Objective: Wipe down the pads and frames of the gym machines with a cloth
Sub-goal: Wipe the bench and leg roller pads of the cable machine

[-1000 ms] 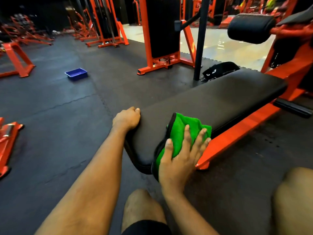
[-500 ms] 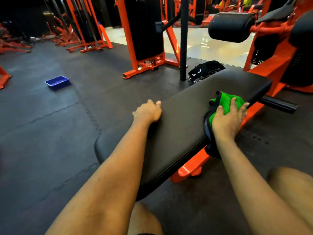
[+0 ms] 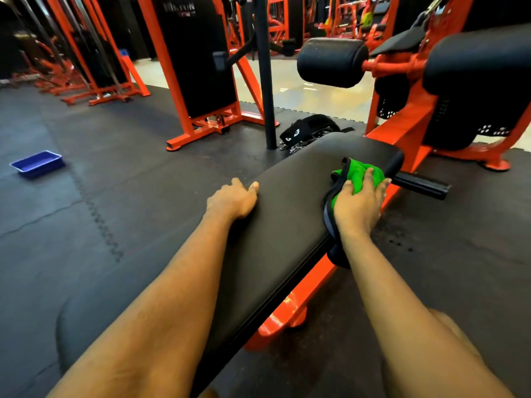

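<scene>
Cloth shift: the green cloth point(image 3: 359, 175) was on the near end of the bench pad point(image 3: 287, 225) a second ago, was farther along half a second ago, and is now close to the far end, on the pad's right edge.
Right hand: the right hand point(image 3: 357, 205) has travelled up the pad with the cloth. It lies flat on it, fingers spread and nearly straight, pressing rather than clenching.
Cloth drape: its dark grey border hangs down the pad's side, over the orange frame point(image 3: 290, 314).
Left hand: the left hand point(image 3: 234, 201) has also slid forward along the left edge. Its fingers are bent over that edge and its thumb is on top, so it holds the pad and nothing else.
View: the head has come forward, and the roller pad point(image 3: 333, 61) looks nearer and larger.
Blue tray: the blue tray point(image 3: 37, 163) stays on the floor mat point(image 3: 115, 196), well apart to the left, its blue bottom in view.
Black belt: the black belt point(image 3: 309, 129) with printed eyes lies on the mat just beyond the pad's far end, as before.
</scene>
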`<state>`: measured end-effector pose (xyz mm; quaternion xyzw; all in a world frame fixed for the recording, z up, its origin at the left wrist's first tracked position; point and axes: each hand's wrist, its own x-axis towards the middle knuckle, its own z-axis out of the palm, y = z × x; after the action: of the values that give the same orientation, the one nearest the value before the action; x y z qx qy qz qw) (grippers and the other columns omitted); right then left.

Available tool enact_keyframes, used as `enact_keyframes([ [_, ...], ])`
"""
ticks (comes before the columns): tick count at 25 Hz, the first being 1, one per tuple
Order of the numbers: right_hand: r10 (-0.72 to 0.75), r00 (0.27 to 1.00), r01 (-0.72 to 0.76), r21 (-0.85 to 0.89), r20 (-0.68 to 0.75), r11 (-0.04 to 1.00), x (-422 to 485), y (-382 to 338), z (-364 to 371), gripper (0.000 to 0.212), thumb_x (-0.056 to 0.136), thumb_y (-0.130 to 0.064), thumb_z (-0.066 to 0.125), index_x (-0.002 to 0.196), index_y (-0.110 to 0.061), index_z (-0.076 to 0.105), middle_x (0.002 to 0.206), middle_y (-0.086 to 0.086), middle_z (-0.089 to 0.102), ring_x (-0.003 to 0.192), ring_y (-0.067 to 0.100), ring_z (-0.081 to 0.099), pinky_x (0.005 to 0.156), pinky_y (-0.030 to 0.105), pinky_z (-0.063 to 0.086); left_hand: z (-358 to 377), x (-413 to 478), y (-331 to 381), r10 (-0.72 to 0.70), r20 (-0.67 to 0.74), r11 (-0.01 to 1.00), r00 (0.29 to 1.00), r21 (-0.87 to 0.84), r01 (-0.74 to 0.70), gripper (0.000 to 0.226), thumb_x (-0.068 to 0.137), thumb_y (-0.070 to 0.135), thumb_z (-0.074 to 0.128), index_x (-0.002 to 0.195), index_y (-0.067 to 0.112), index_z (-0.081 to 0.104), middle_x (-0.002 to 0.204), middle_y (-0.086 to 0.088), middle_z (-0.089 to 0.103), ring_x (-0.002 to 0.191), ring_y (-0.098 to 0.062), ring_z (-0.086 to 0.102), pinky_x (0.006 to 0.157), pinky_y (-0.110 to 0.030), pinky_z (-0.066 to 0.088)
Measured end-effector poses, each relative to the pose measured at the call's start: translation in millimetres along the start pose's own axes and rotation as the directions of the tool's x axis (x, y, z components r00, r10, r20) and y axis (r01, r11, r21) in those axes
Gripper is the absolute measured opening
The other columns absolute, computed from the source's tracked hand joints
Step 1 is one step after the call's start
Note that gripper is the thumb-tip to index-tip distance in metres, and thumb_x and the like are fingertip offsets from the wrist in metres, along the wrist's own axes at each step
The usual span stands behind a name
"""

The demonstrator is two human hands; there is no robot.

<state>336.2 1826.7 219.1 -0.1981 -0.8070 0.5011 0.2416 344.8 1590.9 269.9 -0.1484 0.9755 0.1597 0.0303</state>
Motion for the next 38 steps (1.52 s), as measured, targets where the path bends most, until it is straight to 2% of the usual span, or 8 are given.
enact_keyframes([
  [7,0.044,0.999,-0.044,0.016,-0.016,0.999,78,18,7,0.061,0.102,-0.034,0.049,0.159,-0.025,0.029,0.168,0.016,0.006,0.152,0.034,0.019,0.121,0.048,0.023,14,50,60,0.054,0.015,0.997,0.998,0.047,-0.055,0.076,0.101,0.065,0.02,0.152,0.01,0.029,0.152,-0.019,0.043,0.137,-0.039,0.044,0.109,-0.05,0.036],
  [11,0.069,0.997,-0.069,-0.018,-0.029,0.997,143,29,8,0.059,0.102,-0.035,0.049,0.158,-0.024,0.032,0.167,0.017,0.014,0.148,0.037,0.029,0.117,0.045,0.028,23,76,90,0.079,-0.036,0.989,0.996,0.129,-0.074,0.072,0.1,0.065,0.018,0.146,0.015,0.041,0.146,-0.017,0.051,0.131,-0.039,0.05,0.102,-0.049,0.04],
  [14,0.014,1.0,-0.013,-0.115,0.005,0.993,207,36,8,0.05,0.101,-0.035,0.049,0.148,-0.018,0.048,0.153,0.022,0.041,0.139,0.039,0.041,0.11,0.042,0.035,28,91,94,0.079,-0.089,0.986,0.993,0.153,-0.065,0.069,0.1,0.066,0.016,0.133,0.017,0.053,0.138,-0.015,0.057,0.124,-0.037,0.054,0.096,-0.046,0.041],
  [16,-0.003,0.99,0.043,-0.284,0.141,0.958,247,33,7,0.045,0.1,-0.041,0.048,0.136,-0.018,0.059,0.139,0.022,0.056,0.128,0.042,0.051,0.104,0.043,0.041,31,95,94,0.074,-0.106,0.985,0.992,0.162,-0.056,0.069,0.099,0.066,0.016,0.127,0.017,0.055,0.133,-0.014,0.059,0.12,-0.036,0.056,0.092,-0.046,0.041],
  [20,-0.028,0.892,0.304,-0.552,0.452,0.777,284,-6,19,0.054,0.099,-0.056,0.043,0.145,-0.027,0.051,0.149,0.015,0.05,0.134,0.039,0.048,0.107,0.043,0.041,33,98,93,0.074,-0.133,0.987,0.988,0.15,-0.054,0.064,0.099,0.066,0.017,0.116,0.02,0.058,0.124,-0.013,0.063,0.112,-0.036,0.059,0.082,-0.043,0.037],
  [26,-0.182,0.657,0.66,-0.441,0.732,0.608,262,-60,81,0.059,0.102,-0.054,0.04,0.156,-0.034,0.031,0.161,0.003,0.036,0.146,0.03,0.036,0.114,0.045,0.031,32,100,91,0.057,-0.143,0.995,0.988,0.092,-0.044,0.056,0.1,0.063,0.018,0.105,0.023,0.058,0.12,-0.011,0.064,0.109,-0.036,0.059,0.084,-0.043,0.041],
  [32,-0.384,0.524,0.804,-0.293,0.76,0.517,196,-49,43,0.046,0.103,-0.049,0.043,0.147,-0.035,0.044,0.154,-0.004,0.046,0.14,0.025,0.043,0.104,0.042,0.04,29,92,98,0.025,-0.164,0.998,0.986,0.064,-0.015,0.054,0.103,0.052,0.022,0.124,0.022,0.061,0.132,-0.016,0.061,0.118,-0.039,0.057,0.097,-0.045,0.043],
  [38,-0.501,0.547,0.819,-0.306,0.67,0.485,111,-22,15,0.044,0.099,-0.051,0.044,0.139,-0.034,0.052,0.154,-0.002,0.046,0.143,0.022,0.04,0.111,0.044,0.04,27,79,102,-0.041,-0.186,0.997,0.982,0.055,0.052,0.054,0.105,0.044,0.023,0.137,0.018,0.057,0.138,-0.019,0.057,0.124,-0.04,0.054,0.102,-0.046,0.041],
])
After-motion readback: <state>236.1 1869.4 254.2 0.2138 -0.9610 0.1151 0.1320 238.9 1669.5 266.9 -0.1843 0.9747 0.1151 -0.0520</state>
